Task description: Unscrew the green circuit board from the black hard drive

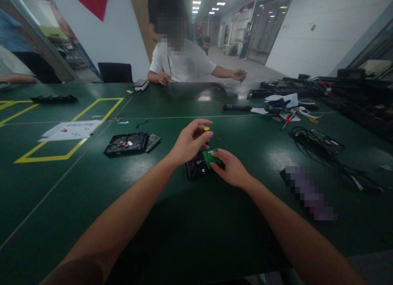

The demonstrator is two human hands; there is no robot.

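A black hard drive (196, 167) with a green circuit board (211, 157) on top lies on the dark green table (172, 219) in front of me. My right hand (231, 167) rests on the drive's right side, its fingers pressed onto the green board. My left hand (189, 141) hovers just above the drive's far end, fingers curled round a small tool with a yellow top (206, 129); the tool's lower part is hidden.
A second opened drive (126, 143) with a loose board (152, 141) lies to the left, beyond it papers (72, 130) inside yellow floor-style tape lines. Cables (319, 143), a screwdriver (287, 121) and parts lie to the right. A person sits across the table working.
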